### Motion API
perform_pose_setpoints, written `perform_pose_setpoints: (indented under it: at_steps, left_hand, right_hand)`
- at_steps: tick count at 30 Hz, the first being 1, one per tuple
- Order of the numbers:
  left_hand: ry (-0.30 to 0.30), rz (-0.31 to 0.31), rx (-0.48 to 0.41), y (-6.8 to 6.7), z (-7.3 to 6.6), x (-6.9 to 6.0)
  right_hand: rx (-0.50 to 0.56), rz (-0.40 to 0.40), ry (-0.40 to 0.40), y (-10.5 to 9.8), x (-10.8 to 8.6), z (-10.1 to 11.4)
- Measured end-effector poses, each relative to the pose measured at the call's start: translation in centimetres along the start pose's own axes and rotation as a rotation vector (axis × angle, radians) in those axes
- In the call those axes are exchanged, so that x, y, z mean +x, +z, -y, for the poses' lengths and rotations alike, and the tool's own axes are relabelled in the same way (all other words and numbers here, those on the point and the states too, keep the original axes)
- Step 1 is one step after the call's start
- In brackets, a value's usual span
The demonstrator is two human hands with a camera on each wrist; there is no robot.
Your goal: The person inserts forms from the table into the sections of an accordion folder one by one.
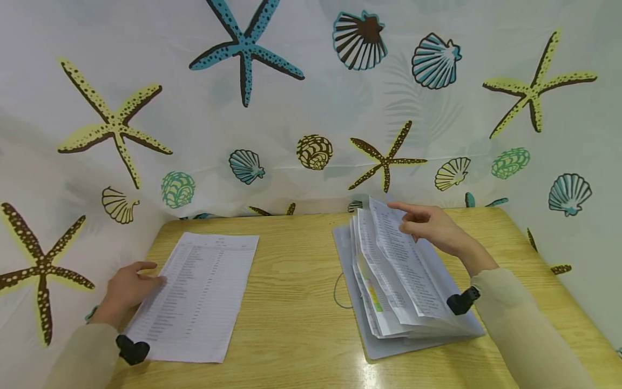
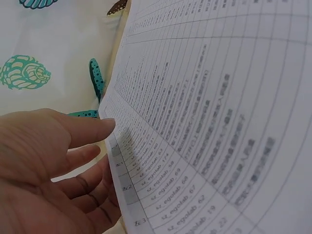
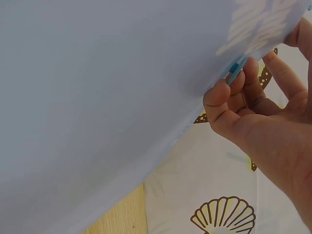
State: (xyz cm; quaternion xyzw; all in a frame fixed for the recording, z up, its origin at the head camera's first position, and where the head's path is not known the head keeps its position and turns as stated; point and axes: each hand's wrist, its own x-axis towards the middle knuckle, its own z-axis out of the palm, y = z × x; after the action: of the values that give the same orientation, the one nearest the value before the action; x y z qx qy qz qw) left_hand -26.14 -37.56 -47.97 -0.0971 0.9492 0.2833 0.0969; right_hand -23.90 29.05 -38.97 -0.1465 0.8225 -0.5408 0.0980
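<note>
Printed sheets (image 1: 204,297) lie on the left of the wooden table. My left hand (image 1: 128,286) is at their left edge. Its thumb rests on the paper (image 2: 195,146) while the other fingers lie loosely along the edge, in the left wrist view. On the right lies a grey folder (image 1: 344,254), spread open with several printed pages (image 1: 398,259) fanned up. My right hand (image 1: 434,227) is at the folder's far edge, index finger stretched across the page top. In the right wrist view, its curled fingers pinch the grey cover (image 3: 107,97) beside a small teal disc (image 3: 236,69).
A thin cord (image 1: 336,292) loops out from the folder's left side onto the wooden table (image 1: 291,302). White cloth (image 1: 291,108) printed with starfish and shells hangs behind the table and along both sides.
</note>
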Motion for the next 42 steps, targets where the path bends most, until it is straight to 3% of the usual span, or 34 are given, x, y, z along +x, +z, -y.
perform_pose_setpoints:
  at_steps: [11,18,26,32,42]
  left_hand:
    - [0.030,0.084,-0.056,0.9,-0.9,-0.2]
    - [0.010,0.171,-0.178,1.2,-1.2,-0.8]
    - [0.033,0.245,-0.298,2.3,-2.2,-1.5]
    - [0.089,0.291,-0.341,3.6,-3.7,-1.8]
    - [0.141,0.332,-0.390,5.9,-7.7,-2.6]
  right_hand:
    - [0.011,0.003,-0.006,0.1,0.1,0.0]
    - [0.008,0.003,-0.004,0.0,0.2,-0.2]
    - [-0.011,-0.006,0.002,0.0,0.2,-0.1]
    - [-0.012,-0.006,0.004,-0.1,0.1,-0.1]
    - [-0.024,-0.020,0.015,-0.3,-0.1,0.1]
